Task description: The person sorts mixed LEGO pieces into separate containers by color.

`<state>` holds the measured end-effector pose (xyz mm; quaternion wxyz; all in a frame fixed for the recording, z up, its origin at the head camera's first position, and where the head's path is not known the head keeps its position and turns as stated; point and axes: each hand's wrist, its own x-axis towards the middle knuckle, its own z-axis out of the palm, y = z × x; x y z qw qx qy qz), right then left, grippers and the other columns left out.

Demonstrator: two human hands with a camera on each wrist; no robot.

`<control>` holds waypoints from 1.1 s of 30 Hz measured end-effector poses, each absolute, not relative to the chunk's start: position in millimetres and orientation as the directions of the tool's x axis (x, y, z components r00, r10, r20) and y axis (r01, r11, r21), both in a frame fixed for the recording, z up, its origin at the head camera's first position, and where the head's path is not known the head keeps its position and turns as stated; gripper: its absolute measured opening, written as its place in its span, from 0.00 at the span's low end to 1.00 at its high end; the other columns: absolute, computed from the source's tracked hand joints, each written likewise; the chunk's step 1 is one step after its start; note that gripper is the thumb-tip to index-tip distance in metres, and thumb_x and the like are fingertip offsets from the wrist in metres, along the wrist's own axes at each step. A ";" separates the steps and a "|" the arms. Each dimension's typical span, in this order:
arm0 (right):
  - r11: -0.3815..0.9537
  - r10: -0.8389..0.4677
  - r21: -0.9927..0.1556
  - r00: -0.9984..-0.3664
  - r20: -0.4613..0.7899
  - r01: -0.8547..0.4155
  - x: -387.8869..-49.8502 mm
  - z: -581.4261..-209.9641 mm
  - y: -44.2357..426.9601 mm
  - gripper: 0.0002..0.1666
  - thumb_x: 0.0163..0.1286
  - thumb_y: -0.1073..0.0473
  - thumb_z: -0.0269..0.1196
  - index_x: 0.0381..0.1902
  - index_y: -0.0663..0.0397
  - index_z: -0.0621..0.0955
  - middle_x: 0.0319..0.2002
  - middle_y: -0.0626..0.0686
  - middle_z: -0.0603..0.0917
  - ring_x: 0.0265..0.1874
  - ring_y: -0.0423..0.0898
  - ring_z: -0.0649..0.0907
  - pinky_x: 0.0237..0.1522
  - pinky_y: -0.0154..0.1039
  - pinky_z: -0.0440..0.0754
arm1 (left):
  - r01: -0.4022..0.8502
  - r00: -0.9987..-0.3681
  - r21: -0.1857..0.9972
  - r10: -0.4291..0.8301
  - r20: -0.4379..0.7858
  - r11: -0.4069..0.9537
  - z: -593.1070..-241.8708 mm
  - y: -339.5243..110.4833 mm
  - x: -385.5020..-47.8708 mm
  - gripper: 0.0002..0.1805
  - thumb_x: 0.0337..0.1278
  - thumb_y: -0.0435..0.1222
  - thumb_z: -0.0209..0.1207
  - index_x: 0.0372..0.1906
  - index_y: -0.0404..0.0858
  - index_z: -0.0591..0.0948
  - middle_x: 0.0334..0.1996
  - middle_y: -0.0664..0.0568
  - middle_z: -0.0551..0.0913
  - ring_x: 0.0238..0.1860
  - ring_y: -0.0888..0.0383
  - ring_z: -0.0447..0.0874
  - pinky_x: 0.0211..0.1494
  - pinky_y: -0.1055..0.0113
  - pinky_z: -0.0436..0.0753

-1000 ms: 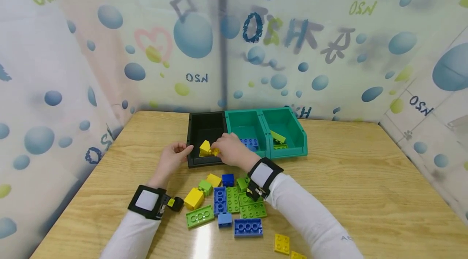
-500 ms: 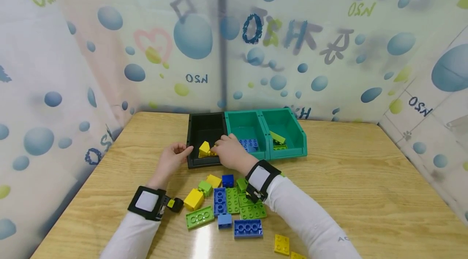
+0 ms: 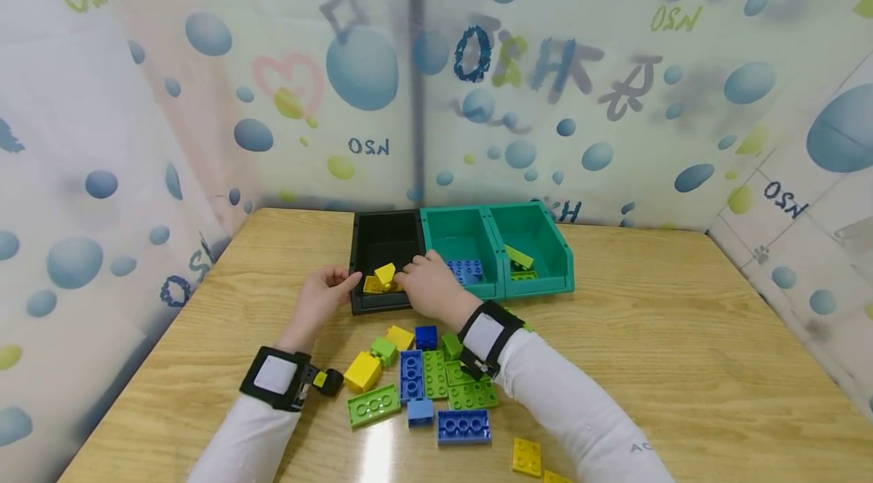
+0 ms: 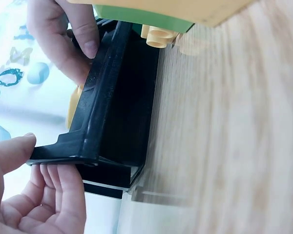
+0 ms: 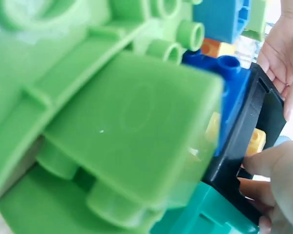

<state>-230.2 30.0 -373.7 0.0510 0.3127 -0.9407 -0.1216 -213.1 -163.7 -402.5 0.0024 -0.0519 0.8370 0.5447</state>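
Observation:
My left hand (image 3: 319, 299) pinches the left rim of the black bin (image 3: 385, 304), with the thumb above and fingers below it, as the left wrist view shows. Several yellow building bricks (image 3: 385, 274) lie in the front of the bin. My right hand (image 3: 433, 287) reaches over the bin's right front corner. In the right wrist view its fingertips are beside a yellow brick (image 5: 257, 140) and the bin's dark wall. Its palm is turned away in the head view, and I cannot tell whether it grips a brick or the wall.
Two teal bins adjoin the black one: the middle bin (image 3: 489, 290) holds blue bricks (image 3: 465, 269), the right bin (image 3: 546, 284) green ones (image 3: 520, 257). Loose blue, green and yellow bricks (image 3: 362, 371) cover the table (image 3: 682, 346) before them. A printed curtain (image 3: 546, 89) stands behind.
Yellow bricks in the black bin have shifted: one now lies flat further left and another leans differently. My right hand has moved slightly right; the left hand holds the same rim.

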 end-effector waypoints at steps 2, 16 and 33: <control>0.774 -0.615 0.222 -0.788 0.042 -0.593 -230.4 -371.9 32.8 0.15 0.71 0.53 0.56 0.53 0.43 0.80 0.50 0.45 0.83 0.46 0.43 0.77 0.47 0.35 0.70 | -0.090 -0.995 0.912 -0.085 -0.061 0.399 -402.9 -163.8 -213.3 0.16 0.65 0.44 0.55 0.42 0.33 0.73 0.34 0.48 0.71 0.38 0.55 0.71 0.46 0.65 0.82; 0.679 -0.678 -0.182 -0.703 0.216 -0.711 -224.3 -356.1 70.1 0.12 0.70 0.61 0.56 0.47 0.56 0.83 0.45 0.52 0.83 0.46 0.47 0.81 0.50 0.39 0.79 | -0.099 -0.994 0.913 -0.085 -0.070 0.395 -401.7 -164.1 -212.9 0.17 0.65 0.45 0.55 0.42 0.33 0.73 0.34 0.49 0.71 0.38 0.56 0.71 0.46 0.66 0.82; 0.661 -0.485 -0.592 -0.865 0.133 -0.461 -199.7 -367.8 137.1 0.16 0.72 0.58 0.54 0.52 0.58 0.80 0.50 0.55 0.82 0.51 0.51 0.80 0.54 0.47 0.78 | -0.075 -0.996 0.911 -0.079 -0.046 0.406 -405.5 -164.0 -214.8 0.17 0.65 0.44 0.55 0.43 0.32 0.74 0.35 0.48 0.72 0.37 0.56 0.71 0.44 0.66 0.82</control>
